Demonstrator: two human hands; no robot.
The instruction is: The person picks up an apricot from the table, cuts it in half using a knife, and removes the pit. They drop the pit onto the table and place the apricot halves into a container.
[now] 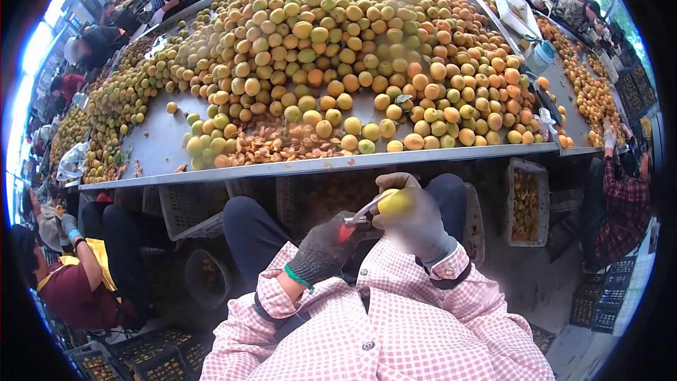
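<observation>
My left hand (323, 248), in a dark knit glove with a green cuff edge, is closed around a red-handled cutting tool (345, 231). The tool's thin metal end reaches right, up to a yellow apricot (396, 202). Gripping that apricot is my right hand (417, 224), in a grey glove partly smeared by a blur in the picture. Both hands meet above my lap, just below the table's front edge. I cannot make out whether the metal has cut into the fruit.
A metal table (282, 171) in front bears a large heap of apricots (310, 35) and a patch of split pieces (282, 144). Crates, one a pale crate (527, 201), stand underneath. A bucket (207, 279) sits left of my legs. Other people work on both sides and across the table.
</observation>
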